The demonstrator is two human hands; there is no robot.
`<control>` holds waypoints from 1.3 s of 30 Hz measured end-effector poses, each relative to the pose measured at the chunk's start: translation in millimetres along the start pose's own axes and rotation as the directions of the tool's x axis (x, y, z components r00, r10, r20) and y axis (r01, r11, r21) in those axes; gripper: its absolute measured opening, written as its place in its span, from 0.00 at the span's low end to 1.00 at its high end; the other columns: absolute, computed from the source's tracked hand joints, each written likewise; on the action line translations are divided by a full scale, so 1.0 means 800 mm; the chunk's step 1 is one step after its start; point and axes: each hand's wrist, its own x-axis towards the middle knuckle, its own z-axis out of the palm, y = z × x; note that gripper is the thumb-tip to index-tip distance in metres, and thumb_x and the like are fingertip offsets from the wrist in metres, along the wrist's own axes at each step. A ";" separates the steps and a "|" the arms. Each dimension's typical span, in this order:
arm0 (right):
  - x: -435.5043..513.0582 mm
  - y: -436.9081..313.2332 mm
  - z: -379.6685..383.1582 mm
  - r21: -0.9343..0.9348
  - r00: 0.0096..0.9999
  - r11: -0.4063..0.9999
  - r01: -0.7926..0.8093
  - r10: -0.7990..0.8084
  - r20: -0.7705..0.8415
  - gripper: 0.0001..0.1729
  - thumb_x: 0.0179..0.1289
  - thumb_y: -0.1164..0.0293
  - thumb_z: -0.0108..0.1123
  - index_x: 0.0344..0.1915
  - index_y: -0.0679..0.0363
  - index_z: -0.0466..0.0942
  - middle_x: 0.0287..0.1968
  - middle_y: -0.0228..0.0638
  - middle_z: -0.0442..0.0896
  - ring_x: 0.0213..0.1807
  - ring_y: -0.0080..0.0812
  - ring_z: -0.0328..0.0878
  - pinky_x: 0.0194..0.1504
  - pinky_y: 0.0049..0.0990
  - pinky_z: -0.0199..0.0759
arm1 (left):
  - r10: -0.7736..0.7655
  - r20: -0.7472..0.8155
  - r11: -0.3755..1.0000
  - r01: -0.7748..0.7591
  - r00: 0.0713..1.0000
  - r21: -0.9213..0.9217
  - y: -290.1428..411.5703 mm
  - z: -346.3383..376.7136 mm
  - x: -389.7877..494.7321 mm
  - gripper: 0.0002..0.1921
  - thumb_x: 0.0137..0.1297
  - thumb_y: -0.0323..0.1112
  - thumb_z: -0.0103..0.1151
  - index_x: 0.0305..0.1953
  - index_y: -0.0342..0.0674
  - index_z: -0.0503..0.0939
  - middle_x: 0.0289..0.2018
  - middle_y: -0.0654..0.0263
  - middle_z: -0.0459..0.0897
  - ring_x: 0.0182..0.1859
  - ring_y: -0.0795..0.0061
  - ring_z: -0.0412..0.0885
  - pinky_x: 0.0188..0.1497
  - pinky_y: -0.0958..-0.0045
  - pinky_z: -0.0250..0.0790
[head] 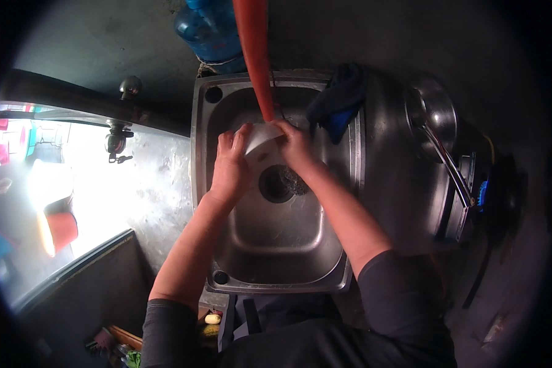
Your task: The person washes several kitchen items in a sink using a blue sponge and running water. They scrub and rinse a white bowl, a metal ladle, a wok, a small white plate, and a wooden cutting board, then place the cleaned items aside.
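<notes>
Both my hands hold a white bowl-like vessel over the far half of a stainless steel sink (276,267). My left hand (233,161) grips the left side of the white vessel (263,138), fingers over its edge. My right hand (295,143) holds its right side, close to the lower end of a red hose or tube (254,55) that comes down from above. Whether water runs from the tube I cannot tell. Below the vessel, a dark scouring pad (294,180) lies beside the round drain (275,184), partly over it.
A dark cloth (340,99) hangs over the sink's far right corner. Behind the sink stands a blue water bottle (214,39). At right are a metal pan (437,115), tongs (448,163) and a lit blue gas flame (483,195). A door with a knob (130,86) opens at left.
</notes>
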 end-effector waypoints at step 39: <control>-0.006 -0.048 -0.029 0.282 0.592 0.521 -0.805 0.675 0.441 0.19 0.59 0.77 0.49 0.50 0.73 0.72 0.44 0.46 0.81 0.35 0.39 0.84 0.30 0.27 0.80 | -0.392 0.526 -0.034 0.559 0.755 -0.828 -0.064 0.066 -0.002 0.25 0.52 0.21 0.55 0.56 0.31 0.72 0.45 0.56 0.80 0.46 0.63 0.80 0.46 0.68 0.74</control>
